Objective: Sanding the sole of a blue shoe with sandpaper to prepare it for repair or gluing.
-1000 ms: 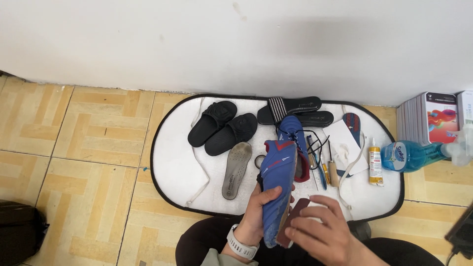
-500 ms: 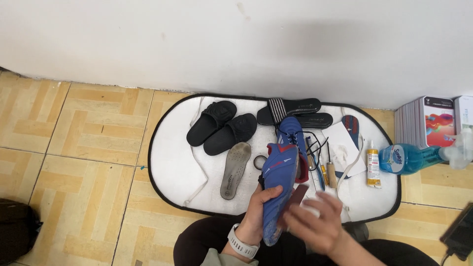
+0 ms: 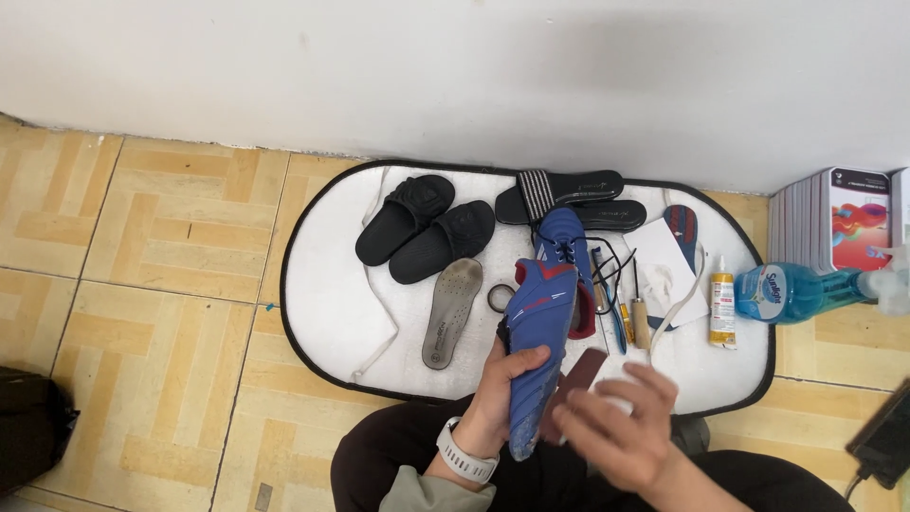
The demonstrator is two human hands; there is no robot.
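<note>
**Up close: blue shoe held sole-side in, dark red piece pressed against it**

Nearest the camera, the right hand (image 3: 616, 431) hovers with its fingers loosely curled over a pale object I cannot make out; whether it truly grips that object is unclear from this blurred view. Just under those fingers sits a dark red block (image 3: 576, 379), touching the side of the blue shoe (image 3: 538, 341). The left hand (image 3: 502, 398) is clamped around the shoe's lower half, thumb across the blue upper, a white watch (image 3: 466, 455) on the wrist.

Judging by this, the step in hand looks like working the shoe's edge with the block. The next move would call for a steady left grip and firm, even pressure from the right.

Beyond the fingertips, the shoe's toe points away over a white oval mat (image 3: 327, 284). Past it lie a grey insole (image 3: 452, 313), a small ring (image 3: 500, 298), and hand tools (image 3: 630, 318). Farther off rest 2 black slides (image 3: 427, 232), 2 strapped sandals (image 3: 569, 194), a small glue bottle (image 3: 722, 308) and a blue liquid bottle (image 3: 791, 292).
</note>
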